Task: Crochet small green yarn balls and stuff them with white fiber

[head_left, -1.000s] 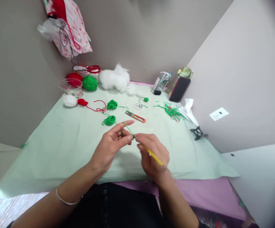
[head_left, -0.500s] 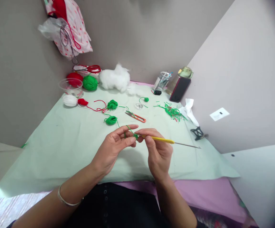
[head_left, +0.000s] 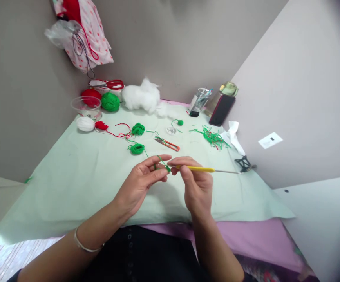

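Between thumb and fingers, my left hand (head_left: 142, 176) pinches a small green crochet piece (head_left: 168, 169), and green yarn loops over its raised index finger. My right hand (head_left: 198, 184) grips a crochet hook (head_left: 199, 169) by its yellow handle. The hook's thin left end meets the crochet piece, while its other metal end points right. From my left hand the strand runs back toward a small green yarn bundle (head_left: 136, 149). Fingers partly cover the stitches, so their detail is hidden.
Beyond my hands lie orange thread snips (head_left: 167, 143), a second green yarn bundle (head_left: 138, 129) and a small green ball (head_left: 180, 122). Yarn scraps (head_left: 212, 138) lie to the right, near a phone (head_left: 222, 110). White stuffing (head_left: 142, 96) and a clear tub (head_left: 86, 107) stand at the back.
The crochet hook has tilted closer to level, its right end rising. My left hand keeps its hold on the green piece. The whole view has shifted slightly.
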`<state>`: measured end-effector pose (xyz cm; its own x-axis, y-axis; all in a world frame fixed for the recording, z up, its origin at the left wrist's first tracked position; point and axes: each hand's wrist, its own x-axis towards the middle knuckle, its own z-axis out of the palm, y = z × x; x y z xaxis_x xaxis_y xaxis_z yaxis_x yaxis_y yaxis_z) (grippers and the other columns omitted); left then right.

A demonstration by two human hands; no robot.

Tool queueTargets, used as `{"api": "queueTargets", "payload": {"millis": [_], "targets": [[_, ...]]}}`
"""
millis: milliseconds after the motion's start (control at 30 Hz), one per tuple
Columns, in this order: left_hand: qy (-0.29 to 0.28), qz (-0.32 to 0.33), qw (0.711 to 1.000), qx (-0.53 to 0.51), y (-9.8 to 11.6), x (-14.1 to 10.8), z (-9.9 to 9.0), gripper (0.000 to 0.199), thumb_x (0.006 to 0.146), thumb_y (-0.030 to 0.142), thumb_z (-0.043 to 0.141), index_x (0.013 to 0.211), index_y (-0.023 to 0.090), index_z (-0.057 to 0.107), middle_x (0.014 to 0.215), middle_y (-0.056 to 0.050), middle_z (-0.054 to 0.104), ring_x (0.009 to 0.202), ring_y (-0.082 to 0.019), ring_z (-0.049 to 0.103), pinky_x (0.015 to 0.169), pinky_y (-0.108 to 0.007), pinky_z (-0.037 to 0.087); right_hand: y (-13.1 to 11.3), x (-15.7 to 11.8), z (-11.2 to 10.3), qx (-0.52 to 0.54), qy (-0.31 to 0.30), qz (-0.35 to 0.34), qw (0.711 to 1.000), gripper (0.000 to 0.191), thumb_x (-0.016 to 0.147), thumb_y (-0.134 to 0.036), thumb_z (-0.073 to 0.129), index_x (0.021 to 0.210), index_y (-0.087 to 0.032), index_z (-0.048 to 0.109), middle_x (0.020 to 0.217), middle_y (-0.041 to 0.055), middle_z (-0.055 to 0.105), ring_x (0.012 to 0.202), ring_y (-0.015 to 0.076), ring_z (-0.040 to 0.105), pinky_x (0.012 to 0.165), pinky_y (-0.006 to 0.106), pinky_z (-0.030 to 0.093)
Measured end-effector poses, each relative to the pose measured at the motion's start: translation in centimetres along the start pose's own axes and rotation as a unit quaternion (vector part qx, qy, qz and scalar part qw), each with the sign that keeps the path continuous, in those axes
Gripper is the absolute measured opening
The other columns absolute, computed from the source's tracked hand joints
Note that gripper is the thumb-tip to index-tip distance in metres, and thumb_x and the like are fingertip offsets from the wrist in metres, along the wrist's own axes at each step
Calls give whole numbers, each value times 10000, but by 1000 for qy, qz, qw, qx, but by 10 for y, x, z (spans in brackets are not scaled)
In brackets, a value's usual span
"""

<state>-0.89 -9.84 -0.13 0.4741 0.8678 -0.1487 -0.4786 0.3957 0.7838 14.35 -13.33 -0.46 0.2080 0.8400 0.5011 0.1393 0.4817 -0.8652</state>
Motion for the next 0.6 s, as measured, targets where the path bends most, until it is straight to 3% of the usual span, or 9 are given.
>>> {"api": "queueTargets", "payload": {"millis": [200, 433, 600], "targets": [[5, 7, 999, 35, 1, -1, 1, 299, 811, 255, 815, 1109, 234, 796, 891, -2, 680, 789, -117, 618, 849, -273, 478, 0, -1, 0, -25, 0, -4, 1000, 167, 990, -258, 599, 992, -238, 765, 911, 35, 752, 734, 149, 658, 685, 314, 565], [-12, 1, 998, 61, 5, -1, -4, 273, 819, 280, 802, 1087, 228, 800, 878, -9, 675, 797, -137, 614, 860, -300, 465, 4, 1, -4, 85, 2, 57, 995, 234, 1017, -338, 548, 939, -202, 722, 904, 49, 725, 701, 148, 668, 663, 319, 585], [-37, 27, 995, 89, 9, -4, -2, 324, 842, 235, 774, 1165, 250, 772, 871, -1, 661, 869, -151, 628, 881, -293, 457, 2, -1, -6, 102, -8, 40, 994, 203, 1020, -306, 550, 976, -206, 721, 915, 46, 725, 711, 147, 685, 671, 318, 591]]}}
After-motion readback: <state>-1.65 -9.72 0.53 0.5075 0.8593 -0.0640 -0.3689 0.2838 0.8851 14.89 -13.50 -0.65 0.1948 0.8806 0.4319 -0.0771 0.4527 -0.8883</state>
